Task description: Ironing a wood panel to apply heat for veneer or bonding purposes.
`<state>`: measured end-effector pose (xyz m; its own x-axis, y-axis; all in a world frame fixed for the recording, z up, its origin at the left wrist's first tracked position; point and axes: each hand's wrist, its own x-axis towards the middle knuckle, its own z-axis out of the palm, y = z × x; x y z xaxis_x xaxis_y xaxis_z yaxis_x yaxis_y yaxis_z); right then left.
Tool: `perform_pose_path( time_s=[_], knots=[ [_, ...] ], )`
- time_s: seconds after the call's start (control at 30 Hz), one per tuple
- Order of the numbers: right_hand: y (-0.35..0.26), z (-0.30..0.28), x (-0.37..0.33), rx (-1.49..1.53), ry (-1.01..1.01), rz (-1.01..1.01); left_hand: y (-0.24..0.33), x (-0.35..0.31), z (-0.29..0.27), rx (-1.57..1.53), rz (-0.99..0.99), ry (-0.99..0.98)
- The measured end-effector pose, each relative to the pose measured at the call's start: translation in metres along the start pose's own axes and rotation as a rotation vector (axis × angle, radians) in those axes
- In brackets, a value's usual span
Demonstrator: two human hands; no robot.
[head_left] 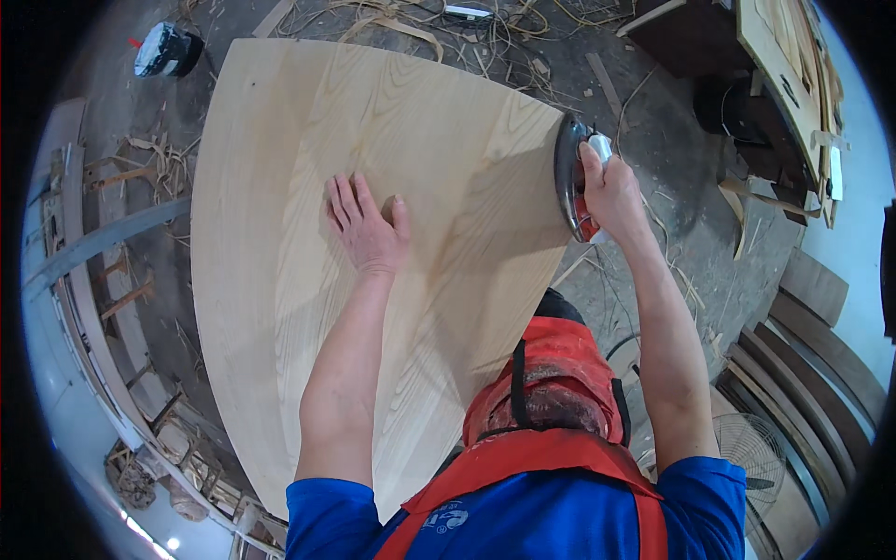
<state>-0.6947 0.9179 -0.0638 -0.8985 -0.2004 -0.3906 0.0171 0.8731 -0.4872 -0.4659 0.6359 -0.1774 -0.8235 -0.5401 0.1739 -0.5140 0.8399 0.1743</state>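
Observation:
A large pale wooden panel (pixel 261 187) with visible grain spreads out in front of me, curved at its far and left edges. My left hand (pixel 369 224) lies flat on its upper face near the middle, fingers stretched out and holding nothing. At the panel's right edge, my right hand (pixel 611 191) grips an iron-like hand tool (pixel 567 177) with a dark, long rounded base, red parts and a silver-white top. That base stands on its side along the panel's edge; whether it touches cannot be made out. My fingers cover most of the handle.
A white-and-black bucket (pixel 168 51) stands at the far left. Cords and wood strips (pixel 495 42) litter the floor beyond the panel. Wooden frames (pixel 121 280) line the left side. At the right are stacked boards (pixel 793 392), a fan (pixel 747 453) and a dark cabinet-like piece (pixel 691 42).

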Motion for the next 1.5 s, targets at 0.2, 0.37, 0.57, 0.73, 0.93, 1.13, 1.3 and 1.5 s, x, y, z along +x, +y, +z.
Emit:
perform_pose_path(
  time_s=[0.2, 0.37, 0.57, 0.73, 0.93, 1.13, 1.3, 1.5],
  knots=[
    [0.001, 0.002, 0.002, -0.028, 0.024, -0.021, 0.003, 0.002, -0.003, -0.007, -0.007, -0.017],
    [0.0, 0.008, 0.001, -0.028, 0.064, -0.024, 0.003, 0.002, -0.003, -0.002, -0.008, -0.01],
    [-0.007, 0.007, 0.003, -0.014, 0.03, 0.012, 0.003, 0.003, -0.003, 0.001, -0.007, -0.009],
    [-0.011, 0.003, 0.002, -0.132, -0.014, -0.02, 0.001, 0.001, 0.0, -0.015, -0.009, -0.023],
    [-0.012, 0.001, 0.001, -0.105, -0.033, 0.003, 0.001, 0.002, 0.0, -0.01, -0.009, -0.024],
    [-0.009, 0.003, 0.002, -0.106, -0.036, 0.018, 0.002, 0.002, 0.0, 0.002, -0.013, -0.033],
    [-0.003, 0.004, 0.003, -0.006, 0.018, -0.011, 0.005, 0.004, -0.001, 0.008, -0.006, -0.015],
    [0.013, 0.017, -0.037, -0.021, -0.071, -0.087, 0.0, 0.001, 0.002, -0.013, -0.008, -0.032]
  ],
)
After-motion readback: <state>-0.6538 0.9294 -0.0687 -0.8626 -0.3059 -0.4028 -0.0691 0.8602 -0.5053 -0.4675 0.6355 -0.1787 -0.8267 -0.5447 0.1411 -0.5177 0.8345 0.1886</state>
